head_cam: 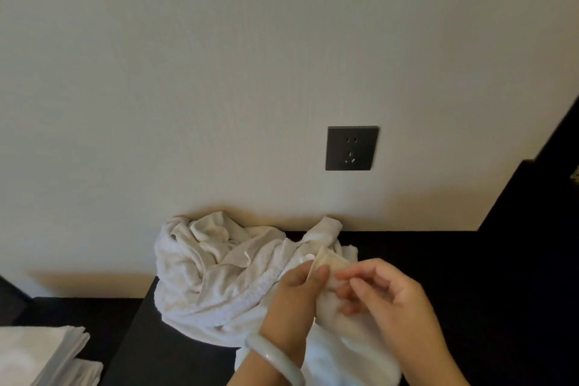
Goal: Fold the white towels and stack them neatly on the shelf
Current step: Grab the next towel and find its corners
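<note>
left hand (297,294) pinches towel (219,276) edge | right hand (398,301) pinches same edge | towel crumpled

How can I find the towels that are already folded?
Find the dark wall socket on the pale wall; below it a crumpled heap of white towels lies on a black top. Go down to the bottom left corner for the folded stack. It alone is flat, with straight layered edges.

Back-left corner of dark top (454,260) blocked by towel heap (219,276), spilling over left edge and front. Right half bare to back edge. Back closed by wall (219,72); right by dark side panel (539,197).
</note>
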`<state>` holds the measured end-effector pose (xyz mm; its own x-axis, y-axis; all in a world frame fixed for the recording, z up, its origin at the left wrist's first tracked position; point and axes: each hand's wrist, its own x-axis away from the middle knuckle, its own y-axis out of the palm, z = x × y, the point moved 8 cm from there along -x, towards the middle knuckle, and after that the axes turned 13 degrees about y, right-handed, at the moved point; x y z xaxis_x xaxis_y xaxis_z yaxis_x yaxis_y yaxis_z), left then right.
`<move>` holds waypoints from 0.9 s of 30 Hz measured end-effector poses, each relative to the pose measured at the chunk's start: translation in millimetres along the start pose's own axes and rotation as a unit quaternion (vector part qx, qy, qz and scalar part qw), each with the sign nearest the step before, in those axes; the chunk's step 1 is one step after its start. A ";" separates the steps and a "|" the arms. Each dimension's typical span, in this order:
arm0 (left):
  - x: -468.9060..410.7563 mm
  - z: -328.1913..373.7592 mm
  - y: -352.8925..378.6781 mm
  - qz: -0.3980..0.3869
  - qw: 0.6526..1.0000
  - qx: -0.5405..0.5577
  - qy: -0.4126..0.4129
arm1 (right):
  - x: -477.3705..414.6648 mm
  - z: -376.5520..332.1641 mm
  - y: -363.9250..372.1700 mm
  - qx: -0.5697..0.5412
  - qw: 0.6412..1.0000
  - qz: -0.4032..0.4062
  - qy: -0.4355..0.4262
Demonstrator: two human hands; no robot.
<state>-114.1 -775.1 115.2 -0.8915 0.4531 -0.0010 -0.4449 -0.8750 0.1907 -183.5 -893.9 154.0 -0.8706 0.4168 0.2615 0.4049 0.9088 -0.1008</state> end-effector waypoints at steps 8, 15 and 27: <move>23.6 21.6 -1.7 -0.034 0.990 -0.119 0.068 | 7.9 -26.2 7.3 0.176 0.982 0.014 -0.060; 33.7 36.1 -4.8 -0.024 0.992 -0.097 0.082 | 25.1 -36.2 16.5 0.320 0.935 0.035 -0.149; 35.8 65.6 4.8 -0.095 0.943 -0.245 0.206 | 25.6 -45.8 1.1 0.157 0.984 0.012 -0.080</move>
<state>-142.5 -751.9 180.4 -0.7049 0.5926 -0.3898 -0.4952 -0.8046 -0.3277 -192.5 -883.1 204.6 -0.9047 0.4135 0.1023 0.3423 0.8486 -0.4033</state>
